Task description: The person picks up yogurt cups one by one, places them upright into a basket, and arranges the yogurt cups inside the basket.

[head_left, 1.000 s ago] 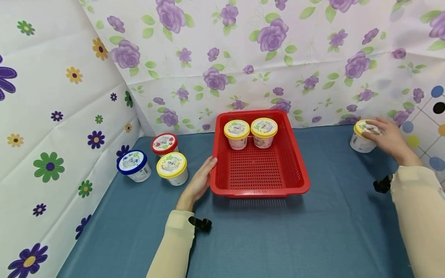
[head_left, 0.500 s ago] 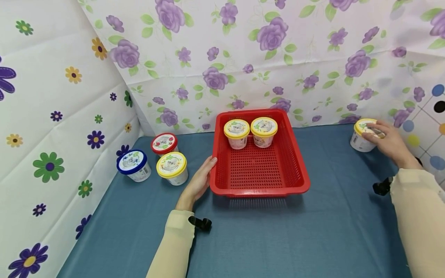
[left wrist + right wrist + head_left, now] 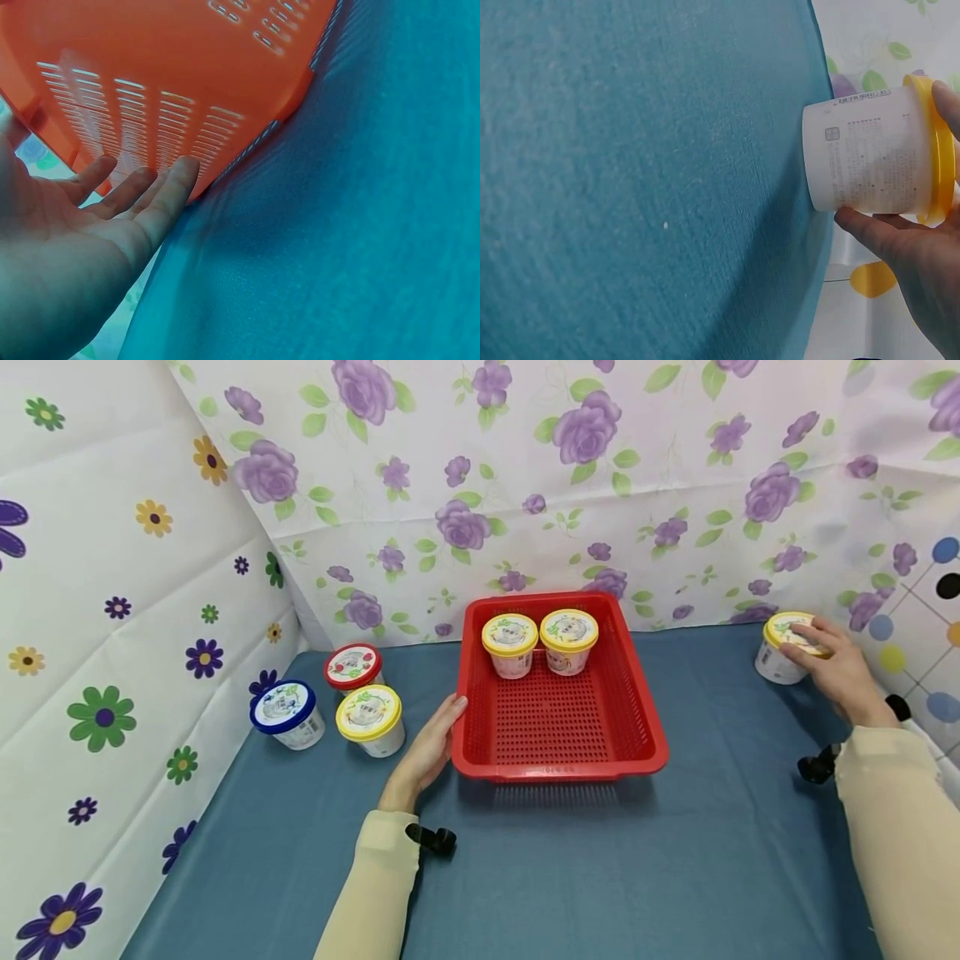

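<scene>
In the head view my left hand (image 3: 424, 750) grips the left rim of a red plastic basket (image 3: 561, 772). Its thumb lies at the rim, and in the left wrist view the fingers (image 3: 169, 196) touch the slotted outer wall. Two white tubs with yellow lids (image 3: 510, 635) (image 3: 569, 630) stand upright at the basket's far end. Far right, my right hand (image 3: 846, 672) holds another yellow-lidded tub (image 3: 778, 663) on the table. The right wrist view shows thumb and fingers on opposite sides of this tub (image 3: 866, 154); part of its lid is hidden.
Left of the basket stand a blue-lidded tub (image 3: 286, 713), a red-lidded tub (image 3: 353, 667) and a yellow-lidded tub (image 3: 371, 720). Blue cloth (image 3: 600, 877) covers the table. Flowered sheets (image 3: 465, 460) hang along the back and left.
My right hand has shifted slightly, with its thumb and fingers settling around the tub, which stays in its place. The left hand and basket keep their position; the head view has tilted a little.
</scene>
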The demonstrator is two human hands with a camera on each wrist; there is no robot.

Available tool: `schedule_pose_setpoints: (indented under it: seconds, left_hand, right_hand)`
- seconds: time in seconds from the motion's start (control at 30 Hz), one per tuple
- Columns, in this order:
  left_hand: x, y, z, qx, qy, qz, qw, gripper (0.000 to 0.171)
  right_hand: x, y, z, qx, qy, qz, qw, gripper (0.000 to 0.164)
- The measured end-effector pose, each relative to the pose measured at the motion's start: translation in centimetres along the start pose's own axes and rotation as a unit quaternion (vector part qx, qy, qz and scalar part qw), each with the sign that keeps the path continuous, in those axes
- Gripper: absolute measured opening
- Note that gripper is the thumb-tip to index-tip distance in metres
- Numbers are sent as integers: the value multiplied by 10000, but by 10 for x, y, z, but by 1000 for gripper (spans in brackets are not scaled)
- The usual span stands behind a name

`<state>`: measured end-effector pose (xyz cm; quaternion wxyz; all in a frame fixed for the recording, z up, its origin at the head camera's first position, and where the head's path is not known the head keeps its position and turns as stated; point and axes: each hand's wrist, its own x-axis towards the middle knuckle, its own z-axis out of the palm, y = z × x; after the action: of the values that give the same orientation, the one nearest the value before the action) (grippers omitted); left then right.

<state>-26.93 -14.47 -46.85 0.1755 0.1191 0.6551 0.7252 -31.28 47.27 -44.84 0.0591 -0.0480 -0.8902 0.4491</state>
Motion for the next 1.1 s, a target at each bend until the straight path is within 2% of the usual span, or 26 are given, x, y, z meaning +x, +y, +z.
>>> schedule_pose_setpoints:
  seconds: [0.2, 0.67, 0.87, 1.1]
  left_hand:
    - [1, 0, 0, 26, -6, -7, 10000, 58]
    - [1, -1, 0, 45, 7, -33, 10000, 60]
    - [1, -1, -1, 37, 24, 15, 10000, 59]
    - [1, -1, -2, 38, 50, 11, 10000, 57]
  right_hand:
    - [-1, 3, 1, 11, 93, 106, 9999, 77]
    - [-1, -1, 7, -339, 655, 37, 9973, 73]
    - [-1, -2, 8, -223, 840, 65, 9962, 70]
    - [1, -5, 9, -149, 874, 131, 9960, 71]
